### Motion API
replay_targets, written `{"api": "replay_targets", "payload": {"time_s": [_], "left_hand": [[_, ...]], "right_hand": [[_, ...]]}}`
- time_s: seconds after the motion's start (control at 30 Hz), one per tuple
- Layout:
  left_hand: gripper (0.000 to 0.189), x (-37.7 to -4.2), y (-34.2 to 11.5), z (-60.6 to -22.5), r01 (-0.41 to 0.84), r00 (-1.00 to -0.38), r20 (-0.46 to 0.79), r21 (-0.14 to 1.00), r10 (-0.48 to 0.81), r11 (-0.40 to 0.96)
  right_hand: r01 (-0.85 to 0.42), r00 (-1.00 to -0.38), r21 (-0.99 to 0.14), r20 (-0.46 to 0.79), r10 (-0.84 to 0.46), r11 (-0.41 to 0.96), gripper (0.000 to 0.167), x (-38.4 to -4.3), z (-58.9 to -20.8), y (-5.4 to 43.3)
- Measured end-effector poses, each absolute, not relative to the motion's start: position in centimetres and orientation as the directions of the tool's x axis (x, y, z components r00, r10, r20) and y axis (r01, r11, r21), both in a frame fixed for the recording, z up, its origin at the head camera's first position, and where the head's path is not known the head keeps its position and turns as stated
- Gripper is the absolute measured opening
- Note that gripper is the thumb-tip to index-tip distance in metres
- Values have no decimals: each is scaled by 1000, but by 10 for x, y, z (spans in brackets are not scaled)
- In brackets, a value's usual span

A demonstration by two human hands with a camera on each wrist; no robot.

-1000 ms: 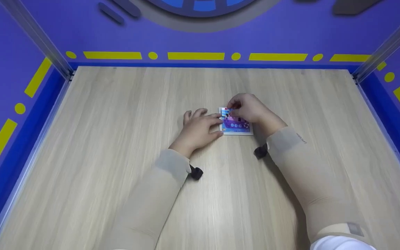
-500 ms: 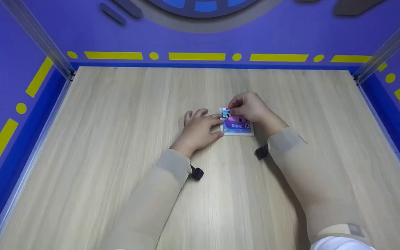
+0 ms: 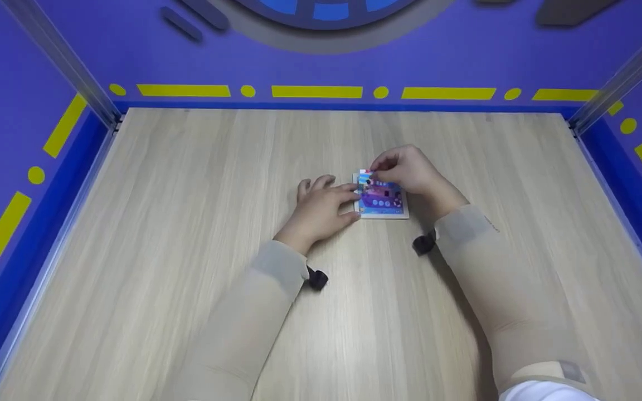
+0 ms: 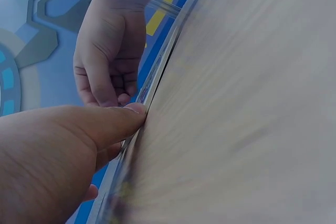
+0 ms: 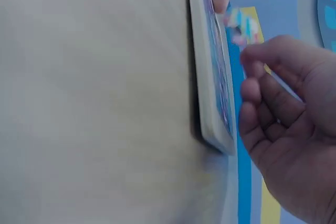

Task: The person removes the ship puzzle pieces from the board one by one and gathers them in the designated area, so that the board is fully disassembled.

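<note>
A small square jigsaw puzzle [image 3: 383, 203] in a white frame, with a purple ship on a blue ground, lies flat on the table. My right hand [image 3: 413, 170] pinches a puzzle piece [image 5: 241, 25] between thumb and forefinger, raised off the board near its top left corner. The piece shows light blue and white stripes, blurred in the right wrist view. At the board's left edge rests my left hand [image 3: 321, 209], its fingers spread and the thumb near the lower left corner. The left wrist view shows that thumb [image 4: 118, 121] against the board's edge.
The wood-grain table [image 3: 187, 195] spreads around the board on all sides. A purple-blue back wall [image 3: 321, 69] with yellow marks stands behind it, with side walls left and right. Each sleeve cuff carries a small black camera [image 3: 317, 279].
My right hand has moved slightly up and to the right, lifting the puzzle piece from the board's top left area. The left hand stays in place.
</note>
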State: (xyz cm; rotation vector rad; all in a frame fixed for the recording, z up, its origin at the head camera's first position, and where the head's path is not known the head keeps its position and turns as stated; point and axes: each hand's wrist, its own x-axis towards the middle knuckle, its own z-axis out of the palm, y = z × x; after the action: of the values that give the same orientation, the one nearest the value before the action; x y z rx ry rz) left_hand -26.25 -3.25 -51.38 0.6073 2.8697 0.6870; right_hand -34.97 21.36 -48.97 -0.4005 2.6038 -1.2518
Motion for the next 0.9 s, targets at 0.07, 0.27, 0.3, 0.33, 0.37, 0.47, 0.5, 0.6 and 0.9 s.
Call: {"api": "replay_targets", "payload": {"time_s": [0.07, 0.27, 0.3, 0.33, 0.37, 0.47, 0.5, 0.6, 0.9], "left_hand": [[51, -262, -32, -514, 352, -911, -31, 460, 411, 815], [50, -263, -32, -512, 353, -911, -32, 450, 410, 820], [50, -262, -32, -512, 355, -911, -33, 450, 412, 819], [50, -262, -32, -511, 356, -910, -32, 451, 414, 818], [49, -262, -32, -511, 356, -909, -33, 453, 414, 817], [49, -262, -32, -511, 356, -908, -36, 457, 417, 815], [49, -262, -32, -511, 356, -908, -37, 459, 418, 814], [49, -262, -34, -512, 355, -909, -35, 455, 415, 817], [50, -260, -33, -513, 352, -911, -33, 461, 412, 814]], "right_hand": [[-141, -938, -813, -73, -339, 564, 14, -350, -488, 218], [-72, -955, -857, -88, -282, 510, 18, -352, -484, 234], [-45, -959, -861, -104, -262, 506, 19, -352, -482, 237], [-16, -963, -866, -121, -242, 499, 21, -352, -481, 240], [14, -965, -871, -141, -222, 490, 23, -352, -480, 244], [94, -968, -883, -189, -165, 460, 27, -354, -478, 256], [120, -967, -886, -205, -148, 447, 28, -355, -477, 260], [173, -966, -906, -232, -112, 386, 31, -358, -478, 270], [224, -974, -969, -225, 2, 101, 25, -355, -481, 292]]}}
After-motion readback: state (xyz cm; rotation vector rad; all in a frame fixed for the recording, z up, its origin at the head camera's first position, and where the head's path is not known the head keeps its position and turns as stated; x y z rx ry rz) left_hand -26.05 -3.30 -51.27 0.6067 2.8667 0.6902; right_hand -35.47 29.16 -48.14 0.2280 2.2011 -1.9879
